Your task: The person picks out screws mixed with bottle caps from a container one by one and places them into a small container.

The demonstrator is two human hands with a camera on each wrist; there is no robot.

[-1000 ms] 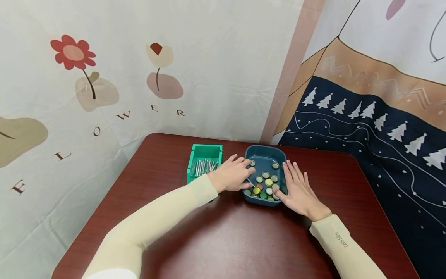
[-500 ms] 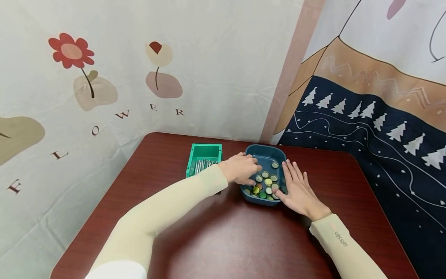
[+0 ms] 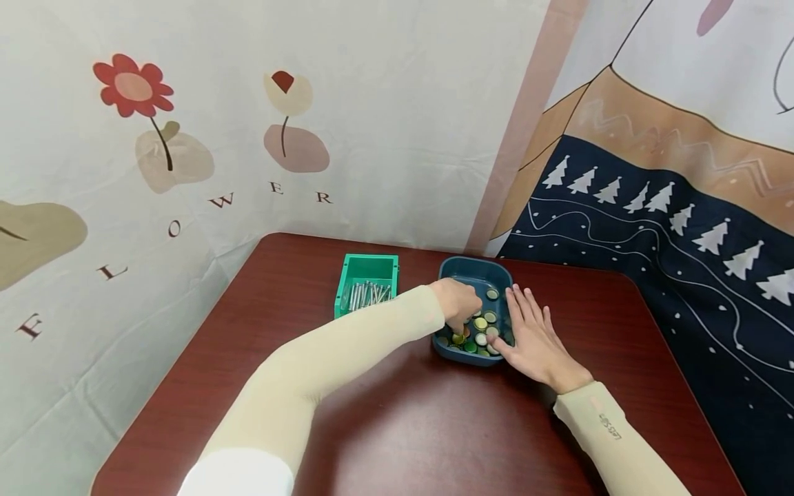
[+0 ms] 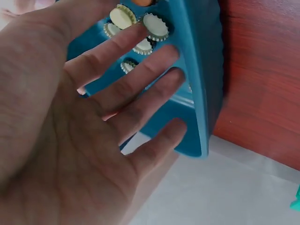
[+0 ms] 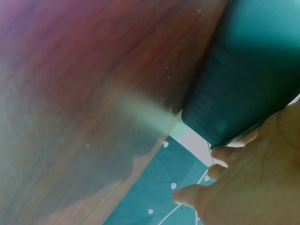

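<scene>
A dark blue plastic basin (image 3: pixel 468 266) holds several bottle caps, among them a yellow cap (image 3: pixel 480 323) and a green cap (image 3: pixel 470 346). My left hand (image 3: pixel 457 301) reaches down into it from the left. In the left wrist view, its spread, slightly bent fingers (image 4: pixel 150 101) hover over or touch the caps (image 4: pixel 155 26); I cannot tell which. Nothing shows between those fingers, though the thumb tip is cut off. My right hand (image 3: pixel 538 341) lies against the basin's right side, fingers extended, thumb over the rim. The right wrist view shows its palm beside the basin wall (image 5: pixel 243 70).
Left of the basin stands a green box (image 3: pixel 372 257) with many metal nails (image 3: pixel 367 294) in it. Both containers sit near the far edge of the dark red table (image 3: pixel 384 413). Printed cloth (image 3: pixel 403 124) hangs behind.
My left hand has moved right, from the basin's left rim to its inside, covering some caps. A thin pale stick-like thing seen near its thumb is now out of sight. My right hand has stayed put.
</scene>
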